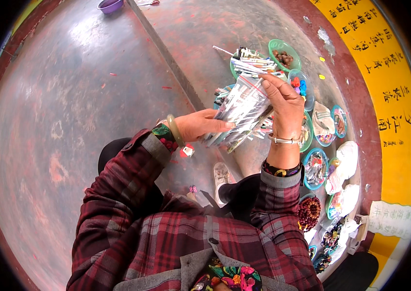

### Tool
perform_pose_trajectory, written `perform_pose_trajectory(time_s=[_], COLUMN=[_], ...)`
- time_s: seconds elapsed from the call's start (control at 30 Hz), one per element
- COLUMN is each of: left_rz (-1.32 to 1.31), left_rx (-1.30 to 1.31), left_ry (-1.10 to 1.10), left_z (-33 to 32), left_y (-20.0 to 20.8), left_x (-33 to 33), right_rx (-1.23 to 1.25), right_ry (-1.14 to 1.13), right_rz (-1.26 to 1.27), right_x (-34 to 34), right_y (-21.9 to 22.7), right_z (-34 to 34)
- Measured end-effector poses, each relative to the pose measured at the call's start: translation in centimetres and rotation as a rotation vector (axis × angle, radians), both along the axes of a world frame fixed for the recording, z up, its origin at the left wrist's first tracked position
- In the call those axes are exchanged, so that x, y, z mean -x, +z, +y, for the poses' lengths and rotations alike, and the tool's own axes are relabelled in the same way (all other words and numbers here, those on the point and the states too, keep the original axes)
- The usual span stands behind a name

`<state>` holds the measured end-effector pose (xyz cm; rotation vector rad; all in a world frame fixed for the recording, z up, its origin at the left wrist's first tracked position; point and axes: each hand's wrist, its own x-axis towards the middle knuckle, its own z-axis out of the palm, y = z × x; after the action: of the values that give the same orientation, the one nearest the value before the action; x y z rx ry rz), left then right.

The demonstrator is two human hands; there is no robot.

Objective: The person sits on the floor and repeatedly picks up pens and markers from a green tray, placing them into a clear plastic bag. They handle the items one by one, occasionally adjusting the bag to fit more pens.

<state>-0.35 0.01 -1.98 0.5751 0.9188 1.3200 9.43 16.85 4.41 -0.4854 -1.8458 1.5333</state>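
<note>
Between my hands hangs a clear zip bag with a red line along its top edge, filled with several thin pen-like sticks. My left hand grips the bag's lower left side, thumb laid across the front. At the top right corner, my right hand pinches the bag near its seal. Just beyond the bag, a green basket holds a heap of white pens or markers. Part of another blue basket with similar sticks shows behind the bag's left side.
A green basket of brown round items and a tub of colourful pieces stand beyond my right hand. More baskets, a blue one and dark red beads among them, line the right side. A purple basin sits far left.
</note>
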Motion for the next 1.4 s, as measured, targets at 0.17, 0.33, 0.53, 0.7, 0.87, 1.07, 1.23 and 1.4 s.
perform_pose_trajectory(time_s=[0.17, 0.33, 0.53, 0.7, 0.87, 1.07, 1.23, 1.4], left_rz=[-0.022, 0.021, 0.065, 0.073, 0.044, 0.221, 0.201, 0.171], left_rx=[-0.007, -0.029, -0.052, -0.022, -0.051, -0.121, -0.194, -0.226], left_ry=[0.047, 0.041, 0.014, 0.011, 0.048, 0.148, 0.305, 0.378], left_z=[0.1, 0.2, 0.5, 0.6, 0.3, -0.5, -1.7, -1.6], left_y=[-0.2, -0.4, -0.6, -1.0, -1.2, 0.4, 3.4, 3.6], left_x=[0.1, 0.5, 0.3, 0.3, 0.4, 1.8, 2.8, 3.5], right_rx=[-0.256, -0.38, -0.332, -0.371, -0.185, 0.118, -0.041, -0.499], right_ry=[0.052, 0.065, 0.138, 0.172, 0.158, -0.021, -0.037, 0.226], right_rz=[-0.03, -0.09, -0.109, -0.133, -0.099, 0.073, -0.291, -0.799], right_x=[0.0, 0.1, 0.1, 0.1, -0.2, -1.0, -1.5, 0.0], right_y=[-0.4, -0.1, 0.0, 0.2, 0.5, -0.2, -9.1, -14.7], right_z=[0.4, 0.0, -0.1, -0.4, -0.4, 4.1, 11.3, 11.3])
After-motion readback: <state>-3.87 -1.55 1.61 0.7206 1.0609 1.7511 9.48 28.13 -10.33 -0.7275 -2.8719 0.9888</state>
